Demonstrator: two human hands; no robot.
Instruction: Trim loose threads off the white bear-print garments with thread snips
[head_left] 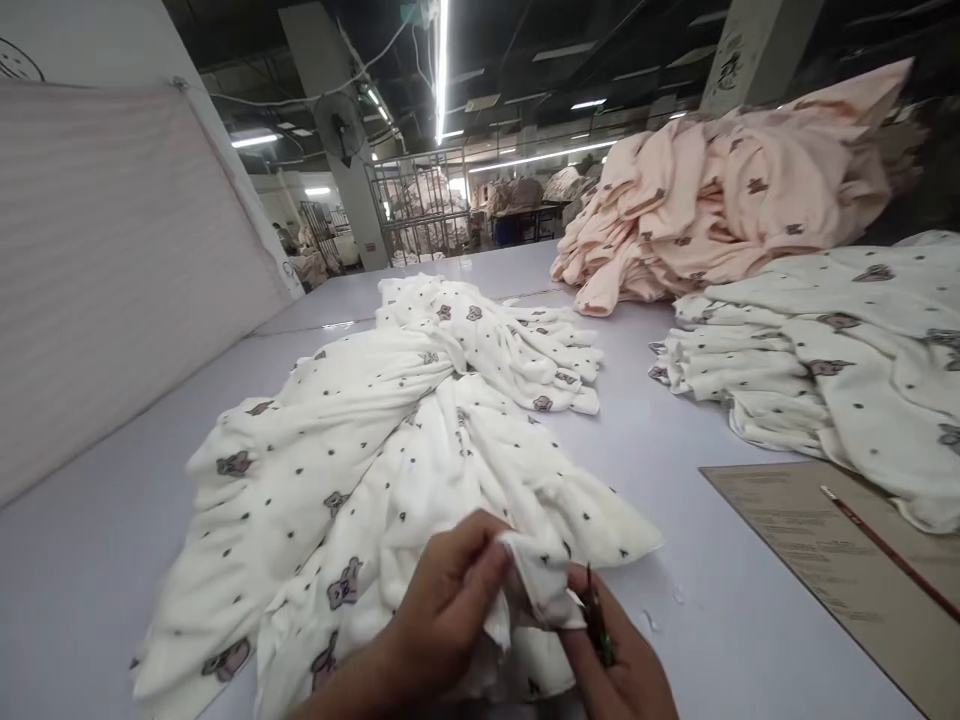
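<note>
A white fleecy garment (pixel 442 470) printed with purple-grey animal figures and small dark marks lies spread and rumpled on the table (pixel 660 650). At its near end, my left hand (pixel 450 600) pinches a hemmed edge between thumb and fingers, lifting it off the tabletop. Beside it, my right hand (pixel 630 650) is closed round a small dark pointed tool that looks like thread snips (pixel 598 625). The fingertips of that hand also touch the lifted hem. The tool's lower part is hidden in the palm.
A tall pile of pink printed garments (pixel 720 200) stands at the back right. Before it lies a stack of white printed garments (pixel 840 360). Nearer, a brown printed board (pixel 810 560) carries a red pencil (pixel 892 555). A pale fabric-covered partition (pixel 127 250) rises on the left.
</note>
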